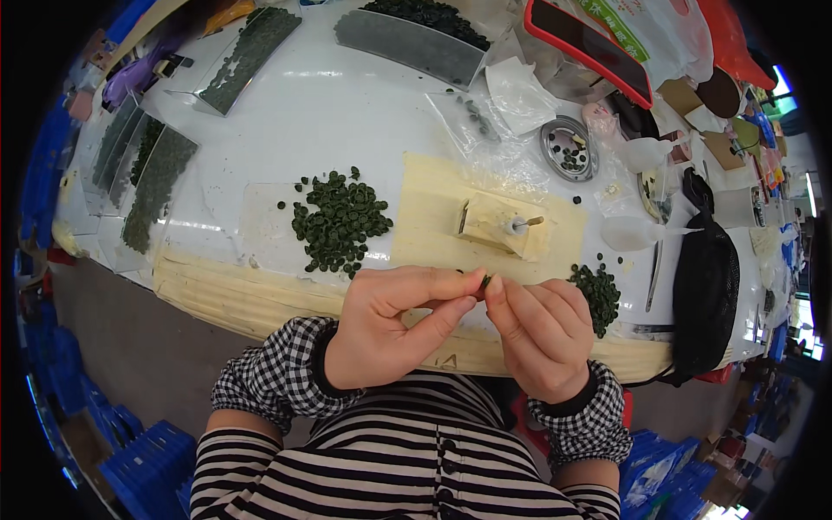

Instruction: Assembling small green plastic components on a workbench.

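Observation:
My left hand and my right hand meet above the table's front edge, fingertips nearly touching. Between them is a small dark green disc-like piece, pinched by my right thumb and finger. The left thumb and forefinger close toward it; whether they also grip something is too small to tell. Just beyond my hands stands a taped block with a metal pin on top. A large pile of dark green round pieces lies to the left, and a smaller pile sits beside my right hand.
Clear bins of dark pieces stand at the back and left. A round metal dish holds several pieces. To the right are a squeeze bottle, tweezers and a black mesh bag. A red-cased phone stands at the back.

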{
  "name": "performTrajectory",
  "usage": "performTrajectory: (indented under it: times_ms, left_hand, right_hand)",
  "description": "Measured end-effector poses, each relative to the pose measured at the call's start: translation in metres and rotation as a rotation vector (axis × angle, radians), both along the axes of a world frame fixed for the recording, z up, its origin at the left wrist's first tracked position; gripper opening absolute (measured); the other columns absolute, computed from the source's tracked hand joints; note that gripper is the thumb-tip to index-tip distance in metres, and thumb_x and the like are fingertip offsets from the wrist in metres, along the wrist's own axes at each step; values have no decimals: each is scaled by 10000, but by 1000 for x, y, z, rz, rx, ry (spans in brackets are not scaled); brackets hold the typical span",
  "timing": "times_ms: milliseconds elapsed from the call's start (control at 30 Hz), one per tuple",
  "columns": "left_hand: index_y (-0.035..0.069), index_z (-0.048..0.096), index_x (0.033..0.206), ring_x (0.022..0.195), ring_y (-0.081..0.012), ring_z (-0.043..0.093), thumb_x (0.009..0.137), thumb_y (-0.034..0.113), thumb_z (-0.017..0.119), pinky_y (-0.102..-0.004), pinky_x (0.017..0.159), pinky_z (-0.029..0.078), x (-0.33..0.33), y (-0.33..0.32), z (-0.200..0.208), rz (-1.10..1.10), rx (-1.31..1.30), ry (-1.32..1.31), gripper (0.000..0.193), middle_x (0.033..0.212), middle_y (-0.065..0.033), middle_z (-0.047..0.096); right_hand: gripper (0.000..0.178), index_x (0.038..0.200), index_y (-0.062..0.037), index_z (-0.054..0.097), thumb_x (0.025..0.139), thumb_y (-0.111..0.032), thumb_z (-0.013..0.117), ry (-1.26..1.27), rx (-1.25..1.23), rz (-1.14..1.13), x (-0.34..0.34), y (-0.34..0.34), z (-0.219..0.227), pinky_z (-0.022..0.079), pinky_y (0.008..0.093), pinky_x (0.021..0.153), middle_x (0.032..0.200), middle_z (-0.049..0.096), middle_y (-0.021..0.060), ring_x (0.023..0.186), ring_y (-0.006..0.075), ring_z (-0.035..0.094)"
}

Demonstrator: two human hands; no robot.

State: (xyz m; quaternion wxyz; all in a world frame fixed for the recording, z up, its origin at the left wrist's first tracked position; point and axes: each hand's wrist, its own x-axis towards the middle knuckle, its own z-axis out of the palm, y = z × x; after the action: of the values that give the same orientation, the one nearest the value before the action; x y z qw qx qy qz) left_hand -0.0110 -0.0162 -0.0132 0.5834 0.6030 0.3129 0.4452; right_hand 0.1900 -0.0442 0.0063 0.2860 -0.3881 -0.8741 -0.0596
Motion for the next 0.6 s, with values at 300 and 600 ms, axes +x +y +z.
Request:
performTrajectory:
  times_ms: [300, 600]
  left_hand:
    - [-32, 684, 1088, 844, -133, 687, 869, -40, 649, -235, 750, 553, 5, -1, -3, 50, -50, -75, 222, 981, -148, 714]
    - [-2, 709, 1032, 809, -149, 707, 818, -38, 707, -237, 726, 557, 2, 2, 4, 104, 159, 6, 218, 899, -129, 726]
  right_hand:
    - [387, 1081, 28, 692, 701, -33, 647, -14, 6, 36, 6, 9, 6, 490, 309, 721, 982, 634, 80, 836, 207, 610]
    - [438, 1086, -32, 711, 655, 45, 741, 378, -193, 34, -2, 3, 8, 480, 303, 680, 978, 676, 56, 782, 210, 586]
